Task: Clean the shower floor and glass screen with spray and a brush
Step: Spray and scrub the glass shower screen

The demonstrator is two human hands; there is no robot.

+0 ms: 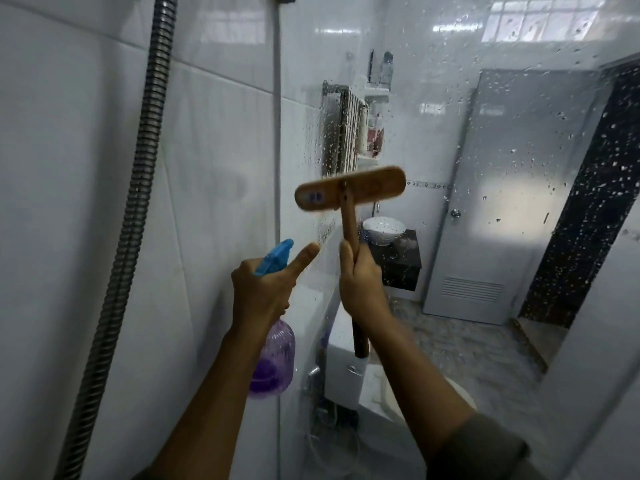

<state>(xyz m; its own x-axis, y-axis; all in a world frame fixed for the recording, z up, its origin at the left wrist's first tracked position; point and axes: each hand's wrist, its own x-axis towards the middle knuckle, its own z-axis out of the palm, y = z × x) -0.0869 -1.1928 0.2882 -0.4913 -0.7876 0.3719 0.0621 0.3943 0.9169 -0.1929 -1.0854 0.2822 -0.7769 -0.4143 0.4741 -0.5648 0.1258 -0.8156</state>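
Note:
My right hand grips the wooden handle of a brush, whose flat wooden head is raised against the wet glass screen. The screen is speckled with water drops. My left hand holds a purple spray bottle with a blue trigger head, index finger stretched out toward the glass. The bottle has purple liquid in its lower part. The shower floor is out of view.
A ribbed metal shower hose hangs down the white tiled wall on the left. Through the glass I see a toilet cistern, a white basin on a dark cabinet, wall shelves and a grey door.

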